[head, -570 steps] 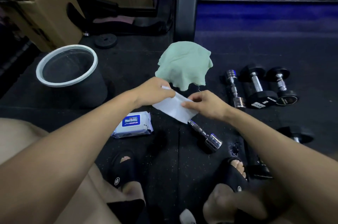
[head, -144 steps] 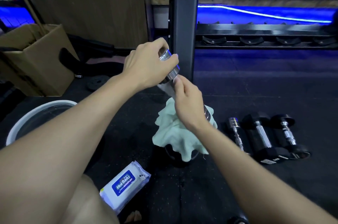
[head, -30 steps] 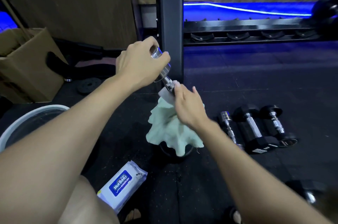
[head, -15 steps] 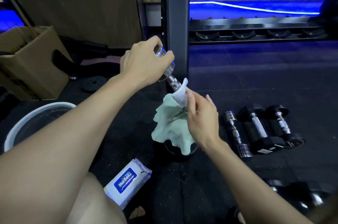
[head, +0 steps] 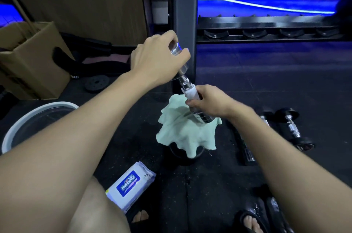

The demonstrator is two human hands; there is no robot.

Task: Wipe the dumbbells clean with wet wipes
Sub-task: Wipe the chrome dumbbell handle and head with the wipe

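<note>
A small chrome dumbbell is held tilted in the air above the floor. My left hand grips its upper head. My right hand is curled round the handle with a white wet wipe wrapped between fingers and metal; the lower head pokes out below my fist. More dumbbells lie on the black floor at the right, one black-headed with a chrome handle, another partly hidden behind my right forearm. The wet-wipe pack lies near my knee.
A pale green cloth drapes over a dark round object beneath the dumbbell. A white-rimmed bucket stands at left, a cardboard box behind it. A dark steel post and an empty dumbbell rack rise behind. My sandalled feet are below.
My right hand has closed round the handle with the wipe and slid down it; half a second ago it only pinched the wipe beside the bar. My left hand keeps its hold.
</note>
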